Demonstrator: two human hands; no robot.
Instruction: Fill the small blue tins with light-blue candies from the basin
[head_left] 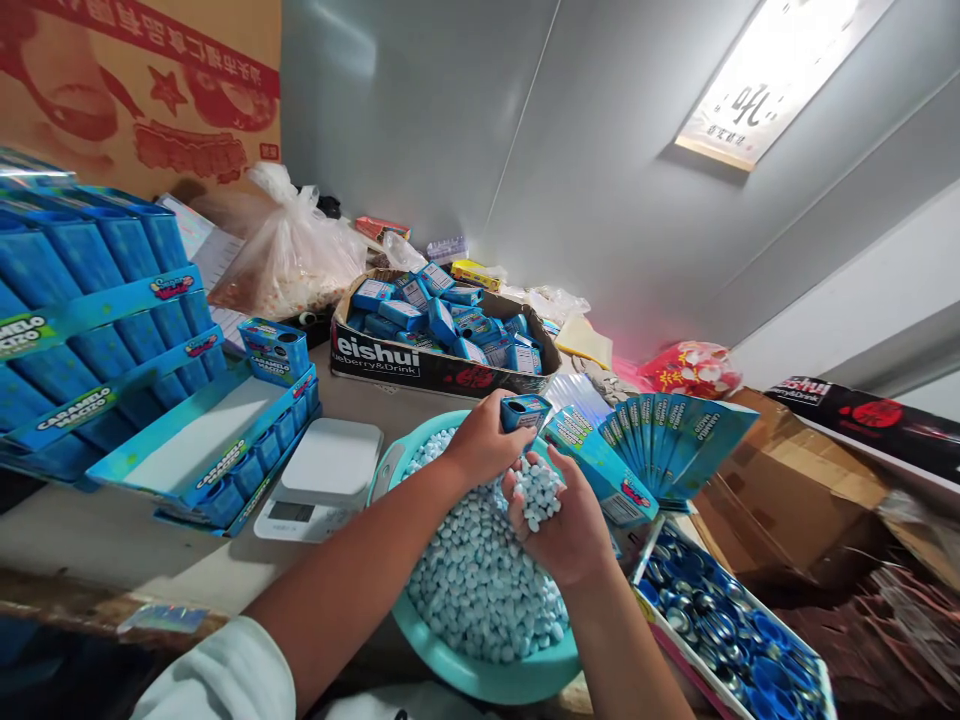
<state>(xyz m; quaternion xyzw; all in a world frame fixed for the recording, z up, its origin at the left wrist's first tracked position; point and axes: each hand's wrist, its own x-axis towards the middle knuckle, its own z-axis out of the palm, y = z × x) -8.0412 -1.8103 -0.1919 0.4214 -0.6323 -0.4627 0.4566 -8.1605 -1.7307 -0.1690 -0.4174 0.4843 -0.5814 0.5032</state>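
My left hand (pixel 486 440) is closed around a small blue candy box (pixel 523 411), tilted with its open end up. Close below it, my right hand (pixel 574 535) is cupped, palm up, around a heap of pale blue candies (pixel 538 495). Both hands are over a turquoise basin (pixel 480 682) filled with the same loose candies (pixel 480 590). The fingertips of my right hand come near the underside of the box; whether they touch it I cannot tell.
A white scale (pixel 330 460) stands left of the basin, beside a display tray (pixel 217 440) and stacked blue boxes (pixel 82 330). Behind is a carton (pixel 375 362) of blue boxes. Flattened boxes (pixel 660 440) fan out at right, above a tray of blue lids (pixel 720 620).
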